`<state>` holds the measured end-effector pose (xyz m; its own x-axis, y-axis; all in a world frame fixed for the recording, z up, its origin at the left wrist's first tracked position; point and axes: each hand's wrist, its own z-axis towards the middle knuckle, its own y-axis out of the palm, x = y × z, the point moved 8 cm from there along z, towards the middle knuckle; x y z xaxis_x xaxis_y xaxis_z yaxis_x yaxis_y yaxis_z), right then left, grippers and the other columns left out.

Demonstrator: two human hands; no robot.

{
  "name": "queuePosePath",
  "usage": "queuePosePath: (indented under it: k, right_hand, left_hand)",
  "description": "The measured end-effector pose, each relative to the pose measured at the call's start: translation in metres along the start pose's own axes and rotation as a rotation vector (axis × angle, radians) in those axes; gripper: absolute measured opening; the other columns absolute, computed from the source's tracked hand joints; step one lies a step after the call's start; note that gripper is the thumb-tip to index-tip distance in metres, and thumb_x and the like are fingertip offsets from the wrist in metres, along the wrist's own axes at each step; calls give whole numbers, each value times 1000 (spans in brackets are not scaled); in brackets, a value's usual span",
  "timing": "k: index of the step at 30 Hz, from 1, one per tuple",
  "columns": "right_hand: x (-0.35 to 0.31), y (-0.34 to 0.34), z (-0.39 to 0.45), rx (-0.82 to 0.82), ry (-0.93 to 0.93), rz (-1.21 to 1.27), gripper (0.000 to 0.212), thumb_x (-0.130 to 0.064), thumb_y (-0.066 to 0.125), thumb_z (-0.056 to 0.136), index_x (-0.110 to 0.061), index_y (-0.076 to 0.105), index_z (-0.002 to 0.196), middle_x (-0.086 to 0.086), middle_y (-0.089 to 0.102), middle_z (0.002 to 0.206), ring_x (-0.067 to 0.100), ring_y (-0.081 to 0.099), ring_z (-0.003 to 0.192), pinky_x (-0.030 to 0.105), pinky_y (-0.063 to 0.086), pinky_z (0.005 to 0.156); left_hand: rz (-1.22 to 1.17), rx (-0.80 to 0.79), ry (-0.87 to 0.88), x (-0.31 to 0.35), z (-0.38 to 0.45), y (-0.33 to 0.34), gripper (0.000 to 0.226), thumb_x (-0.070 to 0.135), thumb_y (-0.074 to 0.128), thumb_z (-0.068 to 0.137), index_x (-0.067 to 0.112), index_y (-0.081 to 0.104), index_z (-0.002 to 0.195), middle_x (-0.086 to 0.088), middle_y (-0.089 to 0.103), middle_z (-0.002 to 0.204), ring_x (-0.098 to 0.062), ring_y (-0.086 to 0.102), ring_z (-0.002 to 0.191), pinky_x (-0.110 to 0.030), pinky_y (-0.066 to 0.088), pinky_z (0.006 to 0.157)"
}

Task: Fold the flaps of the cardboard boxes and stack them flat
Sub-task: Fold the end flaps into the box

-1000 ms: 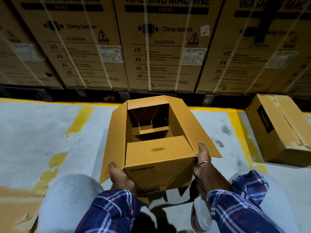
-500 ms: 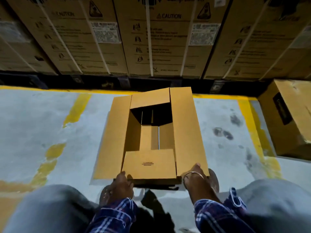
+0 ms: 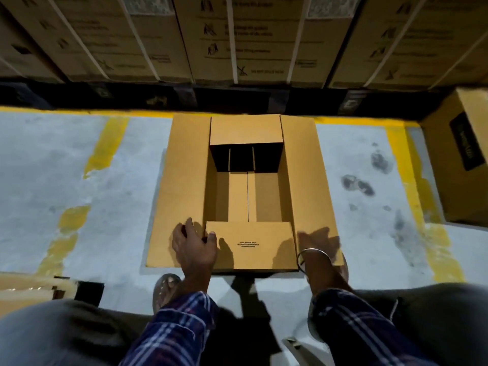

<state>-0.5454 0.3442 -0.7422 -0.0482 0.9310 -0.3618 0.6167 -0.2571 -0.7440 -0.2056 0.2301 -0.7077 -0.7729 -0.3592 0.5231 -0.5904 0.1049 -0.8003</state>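
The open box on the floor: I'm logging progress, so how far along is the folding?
Done: the open box stands on the floor, four flaps spread outward. In hand: the left hand touches the near flap; the right hand rests on the right flap. Left: closing flaps, stacking.

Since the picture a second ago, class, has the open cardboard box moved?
Yes. The open cardboard box, then tilted up off the floor, now sits down flat, its far flaps nearer the yellow floor line.
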Motion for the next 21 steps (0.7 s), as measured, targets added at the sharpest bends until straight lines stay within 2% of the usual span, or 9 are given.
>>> queuePosePath:
  k: [3,7,8,10,11,13,15,19,21]
  right_hand:
    - [-10,20,12,-70,-31,-20,71,-66,58,89,-15,45,136,27,37,146,47,36,138,60,33,113]
    - [-13,48,21,-212,-71,22,81,-79,47,87,-13,43,134,28,48,137,47,47,129,53,41,102]
    - [-14,53,23,-231,-88,53,85,-83,45,84,-14,43,134,27,51,135,46,50,126,52,42,101]
    - [-16,66,26,-278,-95,117,96,-90,45,77,-15,43,138,25,54,137,44,52,126,51,42,106]
    - [-16,74,27,-303,-97,150,101,-91,46,75,-16,41,143,23,53,141,43,51,128,50,40,109]
    - [-18,86,28,-338,-103,219,113,-96,46,66,-19,40,149,17,52,147,40,51,132,49,39,112]
    - [-21,90,31,-348,-111,263,114,-98,46,64,-21,45,148,12,54,147,38,52,131,51,40,112]
    - [-20,97,45,-387,-113,206,126,-110,38,49,-28,51,144,6,59,143,35,55,129,56,39,112]
    - [-23,97,43,-385,-123,244,125,-108,39,50,-26,53,144,6,61,142,34,56,128,54,40,112]
  left_hand:
    - [84,-69,27,-7,16,14,95,54,66,94,16,14,164,-17,13,169,-39,14,154,-57,24,121]
    - [28,-104,-104,-20,45,23,104,66,63,90,26,1,164,-17,4,170,-44,7,155,-63,21,122]
    - [-20,-141,-172,-24,55,29,104,72,61,88,28,4,164,-18,7,169,-47,11,153,-64,23,120]
    - [-125,-236,-268,-32,75,44,101,83,53,81,24,23,157,-24,27,161,-51,32,142,-65,35,113]
    - [-178,-295,-277,-31,80,54,97,83,52,82,20,31,153,-23,36,157,-48,41,137,-63,39,111]
    - [-338,-395,-303,-30,79,72,96,82,57,82,23,35,155,-13,44,155,-39,48,134,-57,42,112]
    - [-464,-455,-326,-26,71,83,100,87,61,74,31,37,154,2,50,150,-31,51,132,-56,41,112]
    - [-548,-504,-393,-28,71,97,91,80,61,82,34,34,156,-4,41,160,-36,41,143,-57,34,115]
    - [-586,-485,-402,-28,70,98,97,82,61,79,33,33,157,-2,41,160,-36,40,144,-57,34,115]
